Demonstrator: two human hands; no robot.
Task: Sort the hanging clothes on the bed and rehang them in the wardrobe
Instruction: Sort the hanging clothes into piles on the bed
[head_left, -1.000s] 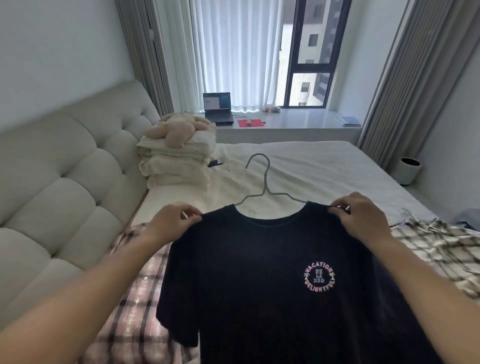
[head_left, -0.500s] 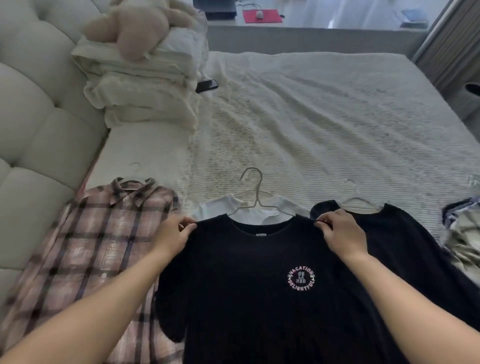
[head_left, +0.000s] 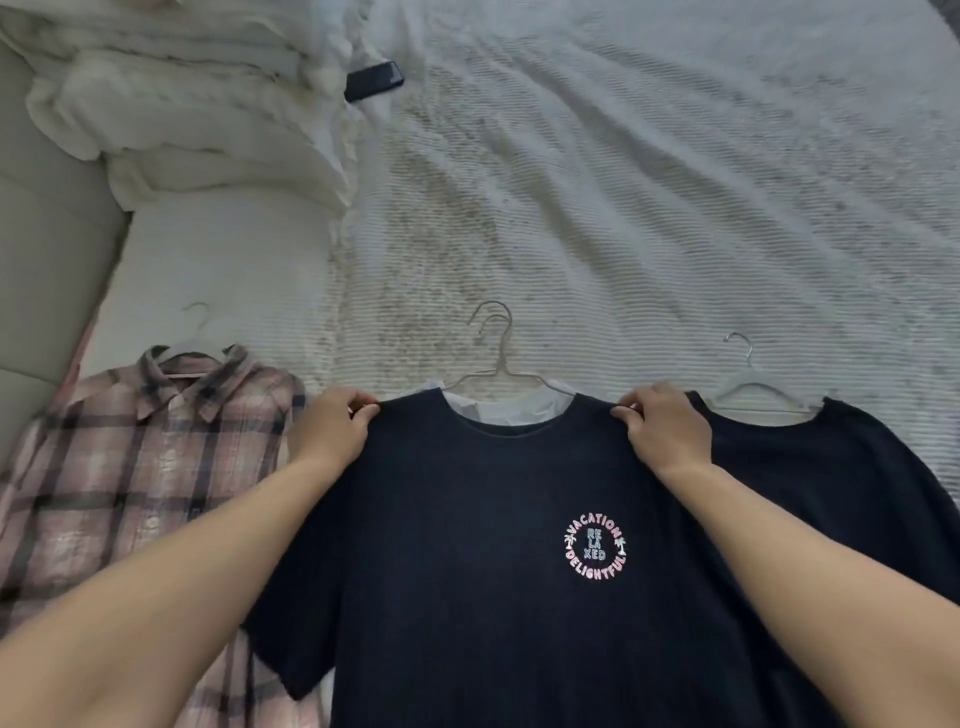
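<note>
A black T-shirt (head_left: 467, 545) with a round pink "Vacation Delightful" print lies on the bed on a wire hanger (head_left: 496, 353). My left hand (head_left: 332, 431) pinches its left shoulder and my right hand (head_left: 665, 431) pinches its right shoulder. Under it, a white garment (head_left: 511, 405) shows at the collar, with a second hanger hook beside the first. A pink plaid shirt (head_left: 130, 457) on a hanger lies to the left. Another dark T-shirt (head_left: 831, 467) on a pale hanger (head_left: 753, 384) lies to the right.
The white ribbed bedspread (head_left: 649, 208) stretches beyond the clothes. Folded white bedding (head_left: 182, 104) is stacked at the upper left, with a black phone (head_left: 373, 80) beside it. A padded headboard (head_left: 41, 249) runs along the left edge.
The black T-shirt came down from being held up in the air to lying flat on top of the white garment. My view tilted down from the window to the bed.
</note>
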